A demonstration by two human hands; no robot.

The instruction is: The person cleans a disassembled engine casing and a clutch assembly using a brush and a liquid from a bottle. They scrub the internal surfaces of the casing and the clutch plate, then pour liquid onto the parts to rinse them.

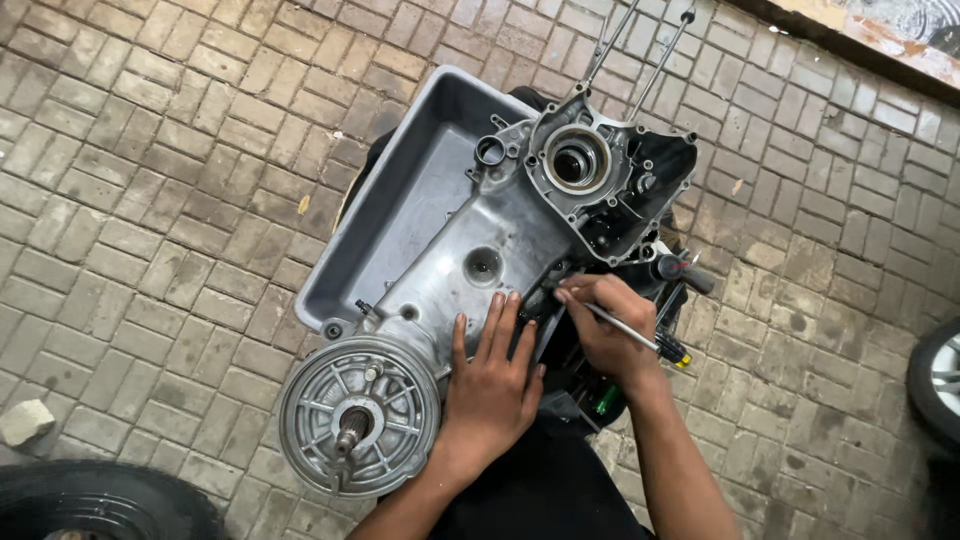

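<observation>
A grey metal engine casing lies diagonally across a grey plastic tray. It has a round finned drum with a splined shaft at its near left end and a circular bearing opening at its far right end. My left hand lies flat on the casing's near edge, fingers spread and pressing down. My right hand grips a thin screwdriver with a dark, yellow-tipped handle. Its tip sits under my fingers at the casing's seam.
The ground is grey brick paving. Two long metal studs rise from the casing's far end. A tyre lies at the bottom left, a wheel at the right edge, and a stone at the left.
</observation>
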